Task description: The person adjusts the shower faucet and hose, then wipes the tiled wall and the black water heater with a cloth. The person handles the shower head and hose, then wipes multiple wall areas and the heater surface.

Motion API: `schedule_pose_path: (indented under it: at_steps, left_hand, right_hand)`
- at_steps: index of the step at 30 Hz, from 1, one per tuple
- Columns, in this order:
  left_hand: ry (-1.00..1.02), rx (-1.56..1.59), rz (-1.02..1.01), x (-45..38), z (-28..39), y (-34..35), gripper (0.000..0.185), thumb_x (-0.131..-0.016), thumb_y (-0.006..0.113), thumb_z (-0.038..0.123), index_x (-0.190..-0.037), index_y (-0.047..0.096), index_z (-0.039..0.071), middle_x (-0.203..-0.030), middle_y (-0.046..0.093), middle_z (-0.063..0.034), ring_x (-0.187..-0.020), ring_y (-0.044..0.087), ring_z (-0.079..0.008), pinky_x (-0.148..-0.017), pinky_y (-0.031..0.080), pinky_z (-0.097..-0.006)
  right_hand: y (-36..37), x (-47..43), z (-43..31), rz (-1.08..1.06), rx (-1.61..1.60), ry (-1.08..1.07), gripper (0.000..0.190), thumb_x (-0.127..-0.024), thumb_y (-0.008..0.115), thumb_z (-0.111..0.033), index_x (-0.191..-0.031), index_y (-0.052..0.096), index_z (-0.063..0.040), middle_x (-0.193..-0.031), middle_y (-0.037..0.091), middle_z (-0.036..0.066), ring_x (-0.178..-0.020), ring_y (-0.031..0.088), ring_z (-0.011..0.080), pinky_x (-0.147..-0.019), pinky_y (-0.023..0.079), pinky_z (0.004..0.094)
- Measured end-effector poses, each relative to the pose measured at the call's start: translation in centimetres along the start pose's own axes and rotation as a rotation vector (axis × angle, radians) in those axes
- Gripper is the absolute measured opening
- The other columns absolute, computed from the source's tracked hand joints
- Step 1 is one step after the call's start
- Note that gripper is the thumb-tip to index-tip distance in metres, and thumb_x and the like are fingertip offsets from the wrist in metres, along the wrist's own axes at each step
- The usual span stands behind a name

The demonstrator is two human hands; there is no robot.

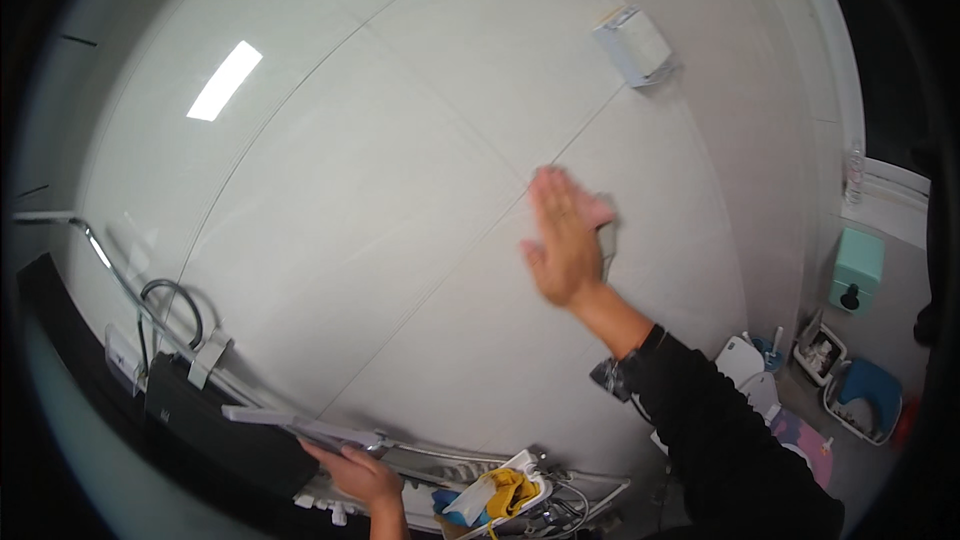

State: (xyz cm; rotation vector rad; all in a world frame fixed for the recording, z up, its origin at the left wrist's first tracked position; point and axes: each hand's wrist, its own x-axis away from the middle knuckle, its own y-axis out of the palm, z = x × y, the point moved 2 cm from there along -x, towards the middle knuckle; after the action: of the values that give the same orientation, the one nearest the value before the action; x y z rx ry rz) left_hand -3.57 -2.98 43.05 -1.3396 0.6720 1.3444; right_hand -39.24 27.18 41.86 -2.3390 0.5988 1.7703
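Note:
My right hand (562, 247) lies flat with its fingers together, pressing a pink cloth (598, 211) against a pale tiled wall (390, 195). The hand hides much of the cloth, and its fingers look blurred. At the lower left, my left hand (364, 474) has its fingers around a flat, pale grey hand shower head (311, 424). A metal hose (442, 453) appears to run right from the shower head's chrome end.
A pale box (637, 49) is fixed high on the wall. Along the left runs a chrome shower pipe (112, 266). Below sits a rack (529, 469) with a yellow cloth (514, 493). At right are a green dispenser box (857, 266), a toilet (757, 390) and bins (862, 397).

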Motion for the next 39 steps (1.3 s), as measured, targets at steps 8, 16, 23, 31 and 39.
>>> schedule_pose_path:
  at_steps: [8, 16, 23, 31, 39]
  left_hand:
    - [0.059, -0.042, -0.021, -0.3, 0.1, -0.3, 0.080, -0.106, 0.045, 0.019, -0.171, 0.014, -0.017, -0.152, 0.052, -0.0465, -0.134, 0.057, -0.0595, -0.115, 0.046, -0.0539]
    - [0.024, -0.026, -0.081, -0.2, -0.4, -0.7, 0.084, -0.101, 0.052, 0.014, -0.170, 0.016, -0.018, -0.151, 0.053, -0.0465, -0.130, 0.060, -0.0615, -0.112, 0.048, -0.0582]
    - [0.060, -0.022, -0.024, 0.0, -0.3, -0.5, 0.079, -0.106, 0.050, 0.016, -0.171, 0.018, -0.015, -0.163, 0.044, -0.0453, -0.145, 0.052, -0.0595, -0.120, 0.043, -0.0544]
    - [0.096, -0.034, -0.011, -0.6, 0.3, -0.6, 0.076, -0.113, 0.047, 0.024, -0.175, 0.014, -0.007, -0.149, 0.057, -0.0408, -0.124, 0.069, -0.0525, -0.095, 0.061, -0.0481]
    - [-0.087, -0.030, -0.034, 0.1, -1.3, 0.1, 0.070, -0.118, 0.041, 0.029, -0.176, 0.019, -0.004, -0.164, 0.049, -0.0376, -0.139, 0.060, -0.0547, -0.108, 0.053, -0.0487]
  right_hand:
    - [7.9, -5.5, -18.9, -0.073, -0.262, -0.282, 0.072, -0.095, 0.064, -0.007, -0.164, 0.048, 0.005, -0.171, 0.052, 0.018, -0.159, 0.050, 0.0301, -0.126, 0.045, 0.0494]
    - [15.1, -4.8, -29.2, -0.386, -0.597, -0.579, 0.069, -0.104, 0.049, -0.012, -0.170, 0.037, 0.004, -0.179, 0.040, 0.018, -0.166, 0.039, 0.0279, -0.134, 0.035, 0.0492]
    - [15.8, 1.9, -27.8, -0.447, -0.262, -1.099, 0.066, -0.102, 0.054, -0.018, -0.165, 0.047, 0.003, -0.178, 0.039, 0.019, -0.155, 0.052, 0.0295, -0.130, 0.040, 0.0525]
    - [10.9, 8.5, -20.3, -0.594, -0.452, -0.904, 0.076, -0.099, 0.051, -0.007, -0.173, 0.035, 0.000, -0.178, 0.041, 0.020, -0.153, 0.054, 0.0290, -0.136, 0.031, 0.0567]
    - [3.4, 9.8, -8.1, -0.252, 0.462, -0.981, 0.072, -0.104, 0.062, -0.015, -0.170, 0.039, 0.002, -0.183, 0.033, 0.016, -0.169, 0.031, 0.0274, -0.135, 0.032, 0.0594]
